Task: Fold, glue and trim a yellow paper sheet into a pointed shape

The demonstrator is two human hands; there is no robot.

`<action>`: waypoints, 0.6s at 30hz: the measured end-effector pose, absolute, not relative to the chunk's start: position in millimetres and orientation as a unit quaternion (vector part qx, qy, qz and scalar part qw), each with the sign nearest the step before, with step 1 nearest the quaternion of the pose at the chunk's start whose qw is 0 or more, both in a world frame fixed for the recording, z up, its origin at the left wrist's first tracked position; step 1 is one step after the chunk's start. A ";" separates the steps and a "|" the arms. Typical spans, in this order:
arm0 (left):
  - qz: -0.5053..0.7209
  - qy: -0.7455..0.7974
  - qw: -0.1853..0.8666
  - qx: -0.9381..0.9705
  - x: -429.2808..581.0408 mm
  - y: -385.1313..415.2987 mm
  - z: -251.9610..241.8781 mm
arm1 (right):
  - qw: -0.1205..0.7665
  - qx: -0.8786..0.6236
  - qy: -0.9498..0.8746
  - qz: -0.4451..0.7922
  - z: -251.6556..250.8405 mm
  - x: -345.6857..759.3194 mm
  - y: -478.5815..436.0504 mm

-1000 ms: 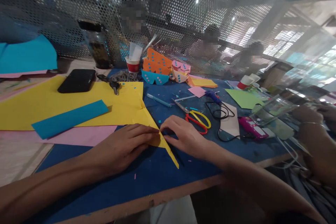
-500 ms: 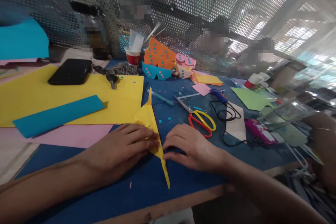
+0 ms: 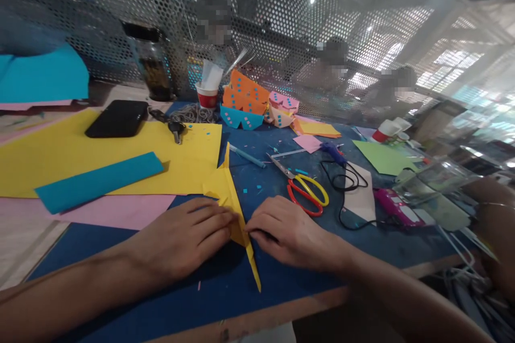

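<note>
A folded piece of yellow paper (image 3: 230,193) lies on the blue table, with a narrow raised strip along its right edge. My left hand (image 3: 189,236) rests over its lower left part, fingers stretched out and pressing it down. On the other side, my right hand (image 3: 285,228) has thumb and fingertips pinched together at the strip's edge. Just beyond my right hand are scissors (image 3: 308,193) with one red and one yellow handle, their blades partly apart. A pale blue pen (image 3: 247,155) lies past the paper. A folded blue paper strip (image 3: 100,182) is to the left.
Large yellow sheets (image 3: 177,161) carry a black phone (image 3: 117,118) and keys (image 3: 175,129). Behind stand decorated paper masks (image 3: 243,118) and a red-and-white cup (image 3: 208,97). To the right lie a purple glue gun (image 3: 333,153) with black cord and a magenta device (image 3: 398,209). Another person's arm (image 3: 493,209) shows far right.
My right fingertips have drawn closer together at the strip's edge. My left fingers have slid back slightly on the paper. The whole view has shifted a little.
</note>
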State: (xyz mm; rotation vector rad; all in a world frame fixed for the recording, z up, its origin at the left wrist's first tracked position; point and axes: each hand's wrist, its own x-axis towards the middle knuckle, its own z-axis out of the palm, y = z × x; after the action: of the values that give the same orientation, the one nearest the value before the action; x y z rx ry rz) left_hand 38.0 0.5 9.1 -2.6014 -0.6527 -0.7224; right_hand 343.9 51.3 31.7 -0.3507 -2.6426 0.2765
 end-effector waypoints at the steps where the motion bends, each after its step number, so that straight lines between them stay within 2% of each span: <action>1: -0.256 -0.235 0.182 -0.920 38.0 -0.5 8.8 | 0.228 -0.132 -0.959 0.102 31.6 344.5 51.6; 12: -0.299 -0.277 0.117 -0.905 35.8 1.2 5.7 | 0.223 -0.131 -0.953 0.160 37.4 345.8 50.2; 18: -0.306 -0.282 0.136 -0.899 38.1 1.3 9.1 | 0.246 -0.096 -0.963 0.061 34.9 345.9 51.9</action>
State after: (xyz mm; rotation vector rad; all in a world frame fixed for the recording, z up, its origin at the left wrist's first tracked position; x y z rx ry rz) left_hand 38.1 1.3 9.1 -2.6033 -0.8167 -0.8858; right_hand 345.9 51.9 34.9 -0.2621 -2.6259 0.1659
